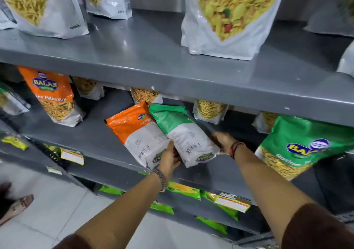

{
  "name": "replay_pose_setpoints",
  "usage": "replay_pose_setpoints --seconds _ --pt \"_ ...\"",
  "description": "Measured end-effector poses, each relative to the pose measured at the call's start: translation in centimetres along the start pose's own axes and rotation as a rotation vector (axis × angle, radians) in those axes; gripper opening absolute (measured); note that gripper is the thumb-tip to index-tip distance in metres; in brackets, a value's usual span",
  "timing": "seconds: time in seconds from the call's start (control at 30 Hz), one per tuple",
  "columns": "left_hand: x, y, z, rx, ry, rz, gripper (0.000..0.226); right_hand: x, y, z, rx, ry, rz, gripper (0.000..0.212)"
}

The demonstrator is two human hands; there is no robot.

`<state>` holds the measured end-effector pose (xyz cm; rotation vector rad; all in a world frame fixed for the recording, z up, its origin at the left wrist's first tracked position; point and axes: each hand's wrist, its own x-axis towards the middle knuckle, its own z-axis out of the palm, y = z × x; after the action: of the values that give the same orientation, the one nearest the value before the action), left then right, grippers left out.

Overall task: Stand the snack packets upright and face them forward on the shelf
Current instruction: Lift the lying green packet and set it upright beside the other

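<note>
On the middle shelf (92, 139) two packets lean back-side out, barcodes showing: an orange packet (138, 131) and a green packet (180, 131) overlapping it on the right. My left hand (169, 157) grips the green packet's lower left edge, between the two packets. My right hand (223, 140) holds the same packet's lower right side. An orange Balaji packet (50, 95) stands front-facing at the left, and a green Balaji packet (298, 145) stands front-facing at the right.
Large white snack bags (226, 18) stand on the upper shelf (172, 76). Smaller white packets (209, 110) line the back of the middle shelf. Green packets (183, 190) and yellow price tags (72, 156) sit below. A shoe (17, 207) is on the floor at left.
</note>
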<state>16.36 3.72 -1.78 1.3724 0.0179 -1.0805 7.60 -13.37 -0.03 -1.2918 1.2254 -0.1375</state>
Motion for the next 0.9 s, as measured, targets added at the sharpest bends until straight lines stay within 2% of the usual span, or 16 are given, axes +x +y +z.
replay_pose_setpoints --seconds 0.07,0.17,0.37,0.47,0.53,0.67,0.73,0.9 --pt "0.3 0.9 0.0 -0.004 -0.072 -0.014 0.055 0.4 -0.6 0.8 -0.019 -0.017 0.043 0.048" --pt "0.7 1.2 -0.1 -0.001 -0.154 -0.016 0.044 0.9 -0.9 1.6 -0.003 0.045 0.049 0.029" --pt "0.4 0.2 -3.8 0.14 -0.367 0.036 0.037 -1.5 1.9 2.5 0.197 0.074 0.068 0.023" --pt "0.1 -1.0 -6.0 0.199 -0.484 0.078 0.029 -4.7 3.1 2.6 0.34 0.07 -0.026 0.028" --pt "-0.5 -1.3 -6.3 0.207 -0.479 0.109 0.009 -6.7 3.5 2.7 0.404 0.111 -0.131 0.025" --pt "-0.4 0.3 -5.0 0.228 -0.376 0.191 0.027 -8.8 3.5 2.6 0.416 0.273 -0.281 0.029" --pt "0.2 2.0 -3.7 0.196 -0.393 0.238 0.031 -9.3 2.9 2.0 0.372 0.347 -0.353 0.032" --pt "2.7 4.5 0.7 0.306 -0.254 0.389 0.036 -7.8 2.2 0.3 0.412 0.462 -0.437 0.034"
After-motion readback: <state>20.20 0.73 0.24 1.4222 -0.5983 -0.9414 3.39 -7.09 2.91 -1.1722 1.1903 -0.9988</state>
